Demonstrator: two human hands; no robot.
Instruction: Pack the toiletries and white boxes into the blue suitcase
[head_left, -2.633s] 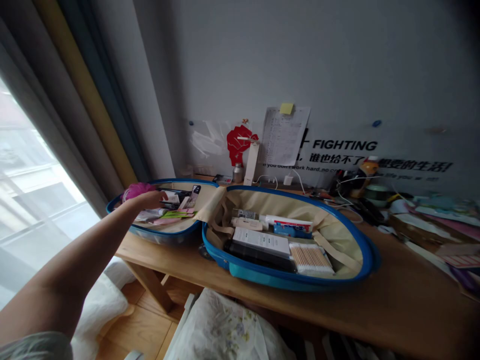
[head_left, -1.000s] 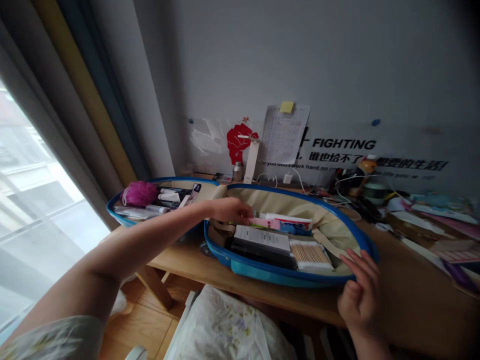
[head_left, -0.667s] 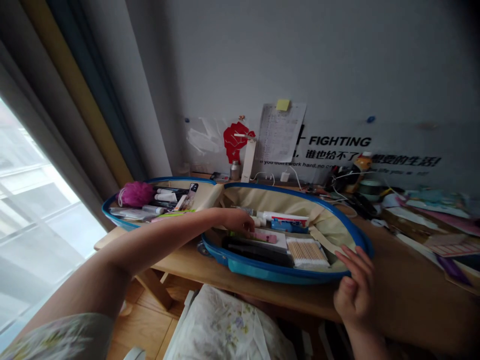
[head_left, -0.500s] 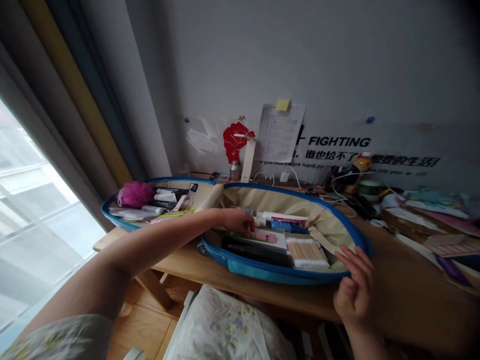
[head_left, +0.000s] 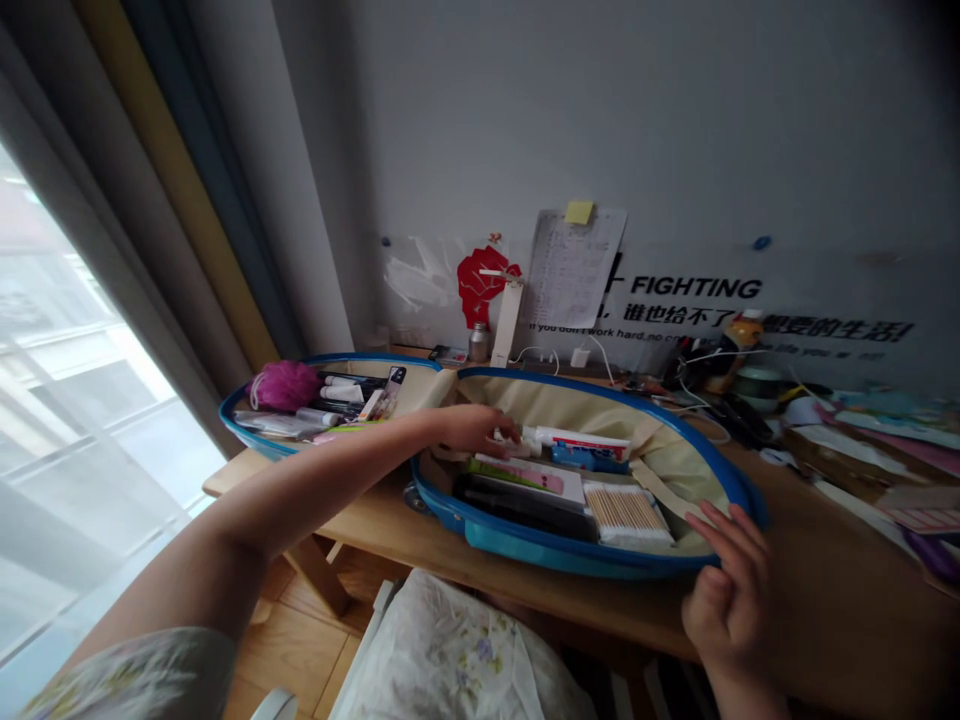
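An open blue case with beige lining lies on the wooden desk. My left hand (head_left: 480,430) reaches into its right half (head_left: 675,440), fingers curled down by a small white-capped item; what they hold is too small to make out. Right of it lie a toothpaste tube (head_left: 589,442) and a blue packet (head_left: 581,458). Nearer me are a green-and-pink box (head_left: 525,476), a black item (head_left: 517,505) and a pack of cotton swabs (head_left: 628,513). My right hand (head_left: 731,570) is at the right rim, fingers apart, fingertips by a beige strap (head_left: 664,490).
The case's left half (head_left: 255,435) holds a purple bath puff (head_left: 285,386), tubes and black items. Behind stand a white lamp (head_left: 508,322) and a metal bottle (head_left: 478,343). Papers and clutter cover the desk's right side. A chair seat with floral cloth (head_left: 465,650) is below.
My left hand has moved back from above the green-and-pink box toward the white-capped item, showing more of the box. The whole view has shifted slightly. My right hand stays at the rim.
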